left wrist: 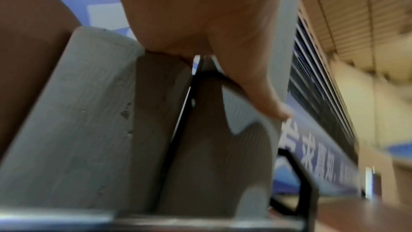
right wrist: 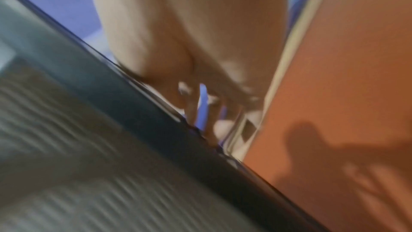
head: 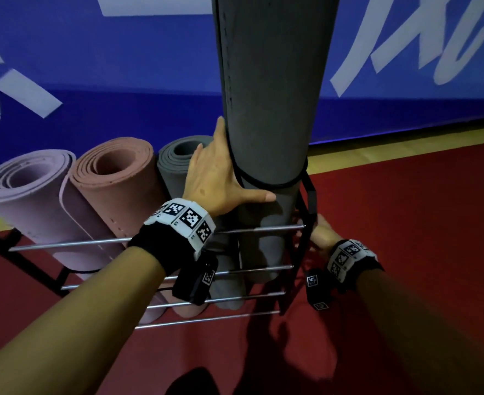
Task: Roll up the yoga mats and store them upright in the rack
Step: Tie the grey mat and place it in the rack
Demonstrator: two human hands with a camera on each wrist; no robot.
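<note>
- Red floor [head: 406, 252] underfoot, with a blue banner wall [head: 121, 67] behind carrying large white brush lettering; the head view shows only fragments, unreadable. In the left wrist view a strip of white characters [left wrist: 318, 161] shows, too blurred to read with confidence.
- Metal rack [head: 178, 238] holds three rolled mats already upright: lilac mat [head: 27, 195], pink mat [head: 115, 178], short grey mat [head: 175, 163].
- Tall dark grey mat [head: 269, 95] stands in the rack's right-hand end slot, a black strap [head: 263, 184] looped round it low down.
- Left hand [head: 215, 178] lies spread against the tall mat's side, fingers straight up its left flank, thumb across the front below the strap; pressing rather than clutching.
- Right hand [head: 323, 233] sits low beside the rack's end frame [head: 306, 223]; fingers mostly hidden (wrist view blurred), so I cannot tell its grip.
- Handling, as a judgement: foam roll, light, soft, grippy, prone to unroll or lean. Best taken round mid-body near the strap, the other hand steadying low.
- Wrist bands [head: 183, 220] bear square black-and-white marker codes; no brand visible.
</note>
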